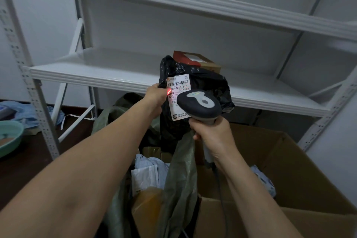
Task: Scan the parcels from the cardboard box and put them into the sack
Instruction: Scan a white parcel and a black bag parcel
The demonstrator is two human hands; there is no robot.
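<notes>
My left hand (154, 98) grips a black plastic parcel (204, 87) by its left edge and holds it up over the sack. A white shipping label (178, 91) with a barcode faces me. My right hand (210, 133) grips the handle of a dark barcode scanner (200, 105) pointed at the label. A red scanner dot glows on the label's left edge beside my left thumb. Below, the grey-green sack (181, 176) stands open with several parcels inside, white and yellow ones among them. The cardboard box (293, 176) lies at the lower right.
A white metal shelf (96, 71) runs across behind the parcel, with a brown carton (197, 60) on it. A teal basin (9, 135) and blue cloth (25, 110) lie on the dark floor at left. The scanner's cable (220, 189) hangs down into the box.
</notes>
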